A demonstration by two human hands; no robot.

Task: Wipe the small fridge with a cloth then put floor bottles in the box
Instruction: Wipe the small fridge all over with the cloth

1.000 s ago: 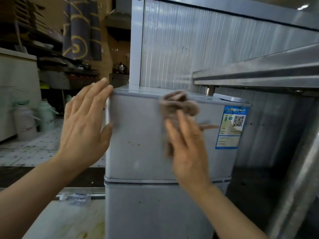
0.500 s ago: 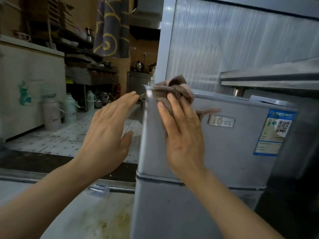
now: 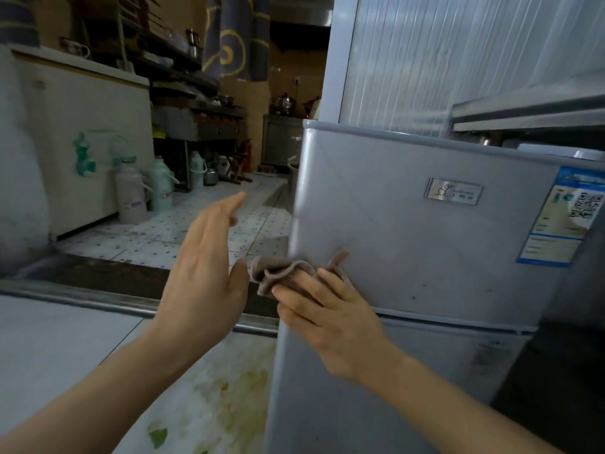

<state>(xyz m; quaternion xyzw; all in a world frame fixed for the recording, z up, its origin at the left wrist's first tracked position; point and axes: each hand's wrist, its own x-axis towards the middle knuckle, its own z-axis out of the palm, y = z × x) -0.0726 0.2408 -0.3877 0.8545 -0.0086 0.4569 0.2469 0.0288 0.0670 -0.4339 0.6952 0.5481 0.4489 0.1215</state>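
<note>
One soft, light cloth point(image 3: 281, 273) lay bunched under my right hand point(image 3: 330, 319), fingers pressing it flat to the fridge point(image 3: 425, 250); left hand point(image 3: 203, 273) hovered wide, empty.

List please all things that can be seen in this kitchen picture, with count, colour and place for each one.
small fridge: one, grey, centre right, upper door facing the camera
cloth: one, brown, pressed on the fridge door's lower left edge
label: one, blue and white with a QR code, right side of the door
badge: one, silver, upper door
thermos jugs: two, pale, on the tiled floor at left
chest freezer: one, white, left
curtain: one, grey with yellow pattern, top centre
left hand: open, in the air beside the fridge
right hand: presses the cloth on the door
</note>
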